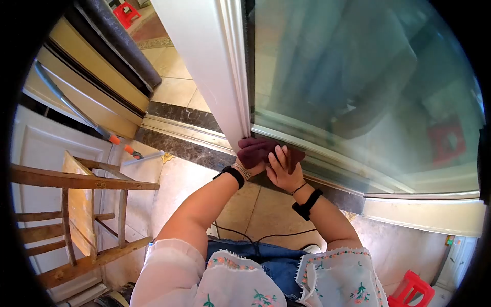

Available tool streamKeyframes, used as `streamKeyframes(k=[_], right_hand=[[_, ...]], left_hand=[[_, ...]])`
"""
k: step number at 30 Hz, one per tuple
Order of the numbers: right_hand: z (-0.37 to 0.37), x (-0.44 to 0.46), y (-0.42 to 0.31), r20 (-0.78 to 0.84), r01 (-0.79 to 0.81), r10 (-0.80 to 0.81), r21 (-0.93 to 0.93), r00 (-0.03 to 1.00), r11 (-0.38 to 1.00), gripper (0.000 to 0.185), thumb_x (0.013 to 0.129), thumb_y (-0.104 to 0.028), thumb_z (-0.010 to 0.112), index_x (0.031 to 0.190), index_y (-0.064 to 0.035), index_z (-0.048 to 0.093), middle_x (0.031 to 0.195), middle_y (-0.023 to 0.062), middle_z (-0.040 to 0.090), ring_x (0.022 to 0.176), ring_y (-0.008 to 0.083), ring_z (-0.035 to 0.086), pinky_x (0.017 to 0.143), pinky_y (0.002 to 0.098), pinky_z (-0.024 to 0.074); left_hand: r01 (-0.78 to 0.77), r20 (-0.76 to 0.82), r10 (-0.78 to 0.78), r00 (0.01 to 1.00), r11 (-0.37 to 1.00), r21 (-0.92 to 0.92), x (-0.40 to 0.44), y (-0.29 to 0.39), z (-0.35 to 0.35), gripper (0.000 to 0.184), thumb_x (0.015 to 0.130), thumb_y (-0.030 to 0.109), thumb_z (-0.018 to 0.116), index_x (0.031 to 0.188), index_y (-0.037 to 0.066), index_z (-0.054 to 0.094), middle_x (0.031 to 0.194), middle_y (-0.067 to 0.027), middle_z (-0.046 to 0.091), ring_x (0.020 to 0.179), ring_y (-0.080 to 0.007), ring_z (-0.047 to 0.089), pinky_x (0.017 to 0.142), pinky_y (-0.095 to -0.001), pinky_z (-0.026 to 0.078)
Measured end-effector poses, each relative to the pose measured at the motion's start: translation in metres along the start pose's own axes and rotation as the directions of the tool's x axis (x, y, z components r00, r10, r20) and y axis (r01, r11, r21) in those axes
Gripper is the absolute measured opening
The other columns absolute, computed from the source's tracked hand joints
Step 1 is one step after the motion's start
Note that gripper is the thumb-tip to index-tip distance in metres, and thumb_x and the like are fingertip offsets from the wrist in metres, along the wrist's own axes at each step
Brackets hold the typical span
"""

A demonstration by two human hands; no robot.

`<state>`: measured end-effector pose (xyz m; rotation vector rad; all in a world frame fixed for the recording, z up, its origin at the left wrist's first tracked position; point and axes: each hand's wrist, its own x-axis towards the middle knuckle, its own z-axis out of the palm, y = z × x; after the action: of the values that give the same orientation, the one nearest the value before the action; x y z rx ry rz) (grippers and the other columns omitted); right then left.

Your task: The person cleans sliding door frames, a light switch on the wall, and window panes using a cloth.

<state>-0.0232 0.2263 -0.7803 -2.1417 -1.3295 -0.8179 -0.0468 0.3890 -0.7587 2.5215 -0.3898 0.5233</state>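
A dark maroon cloth (254,150) is bunched against the bottom corner of a white-framed glass door (332,92). My left hand (250,168) is wrapped in the cloth and presses it at the frame's lower edge; its fingers are covered by the fabric. Just to the right, my right hand (285,169) lies on the cloth's other end with its fingers spread, and part of the cloth sticks out beyond them. Both wrists wear black bands.
On the left, a wooden chair (84,179) stands by a squeegee with a grey and orange pole (76,110). A red stool (410,290) is at the lower right, another (126,15) beyond the doorway. A floor track (189,134) runs beside the door. A black cable crosses my lap.
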Motion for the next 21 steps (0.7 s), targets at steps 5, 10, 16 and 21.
streamKeyframes(k=[5,10,16,21], right_hand=[[-0.061,0.059,-0.006,-0.174,-0.133,0.124,-0.042,0.977,0.990,0.044,0.075,-0.026,0.063,0.115,-0.0092,0.054,0.132,0.0210,0.035,0.119,0.0451,0.033,0.098,0.0516,0.0287],[-0.127,0.109,-0.003,-0.475,-0.199,0.207,0.069,0.855,0.978,0.056,0.074,-0.024,0.061,0.126,-0.0075,0.050,0.140,0.0301,0.022,0.131,0.0487,0.014,0.106,0.0523,0.0109],[-0.082,0.065,0.014,-0.418,0.047,-0.069,-0.064,0.906,0.997,0.050,0.075,-0.022,0.059,0.123,-0.0100,0.050,0.143,0.0243,0.018,0.133,0.0421,0.016,0.108,0.0464,0.0158],[-0.064,0.012,0.023,-0.288,0.027,-0.060,-0.114,0.956,0.993,0.054,0.080,-0.038,0.055,0.127,-0.0132,0.048,0.145,0.0219,0.015,0.134,0.0388,0.015,0.107,0.0479,0.0174]], left_hand=[[0.103,0.219,0.000,0.976,0.882,-0.459,0.070,0.041,-0.072,0.037,0.075,0.015,0.057,0.112,0.013,0.058,0.119,-0.0071,0.053,0.114,-0.0253,0.046,0.100,-0.0343,0.033],[-0.163,-0.348,0.192,0.918,0.980,0.111,0.097,0.096,-0.109,0.027,0.076,0.022,0.062,0.099,0.008,0.058,0.097,-0.0100,0.057,0.094,-0.0291,0.050,0.084,-0.0375,0.039],[-0.028,-0.179,-0.211,0.961,0.569,-0.822,0.055,0.049,0.001,0.042,0.081,0.025,0.065,0.114,0.004,0.049,0.111,-0.0087,0.053,0.100,-0.0214,0.050,0.089,-0.0345,0.041],[0.186,0.062,-0.201,0.978,0.695,-0.695,0.054,0.061,-0.011,0.028,0.076,0.019,0.068,0.097,0.004,0.058,0.101,-0.0091,0.058,0.089,-0.0194,0.054,0.079,-0.0319,0.044]])
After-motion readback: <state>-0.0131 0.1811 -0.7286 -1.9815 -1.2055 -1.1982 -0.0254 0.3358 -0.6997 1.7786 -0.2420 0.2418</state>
